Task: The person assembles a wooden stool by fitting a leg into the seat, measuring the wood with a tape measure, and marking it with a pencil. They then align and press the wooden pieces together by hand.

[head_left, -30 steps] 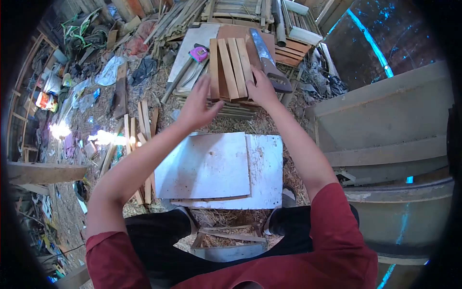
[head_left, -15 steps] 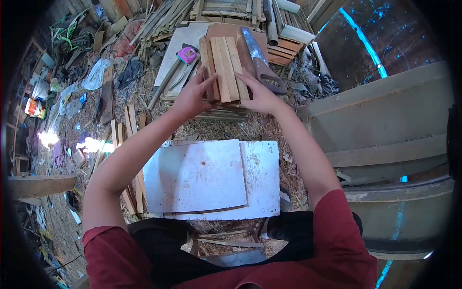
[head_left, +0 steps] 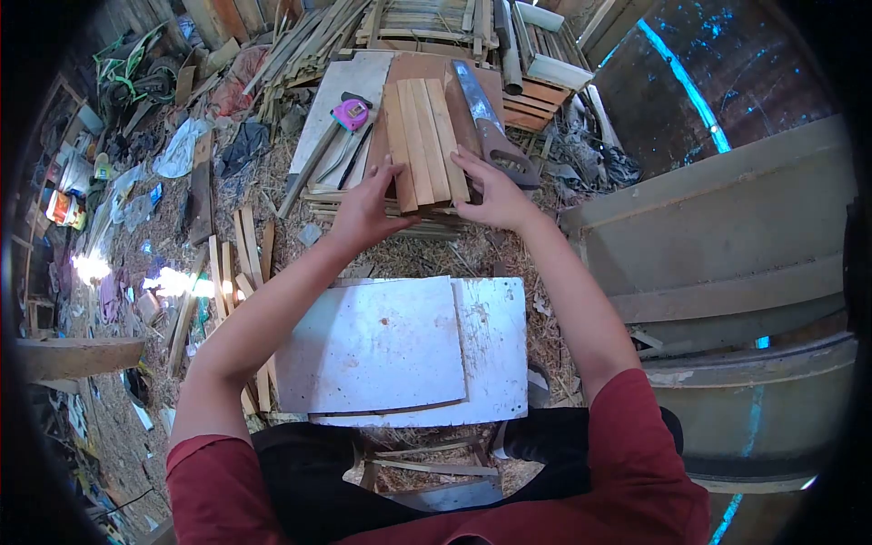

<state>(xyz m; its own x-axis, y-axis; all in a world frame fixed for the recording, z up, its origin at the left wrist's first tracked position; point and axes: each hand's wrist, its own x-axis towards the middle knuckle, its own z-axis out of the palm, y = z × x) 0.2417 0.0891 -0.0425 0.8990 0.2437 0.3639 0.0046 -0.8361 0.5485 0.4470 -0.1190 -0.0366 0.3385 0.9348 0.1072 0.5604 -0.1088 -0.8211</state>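
Sunlight patches [head_left: 177,282] on littered floor [head_left: 113,391]

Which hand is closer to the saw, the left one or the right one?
The right hand. It is close to the handle end of the saw, at the right edge of the wooden strips. The left hand is at their left edge, farther from it.

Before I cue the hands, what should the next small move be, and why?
I'd probably nudge the near ends of the slats level. They lie side by side, but those ends look slightly staggered, the leftmost reaching a little nearer. The left hand and right hand are at opposite sides, close to those ends, so a small push seems easy.
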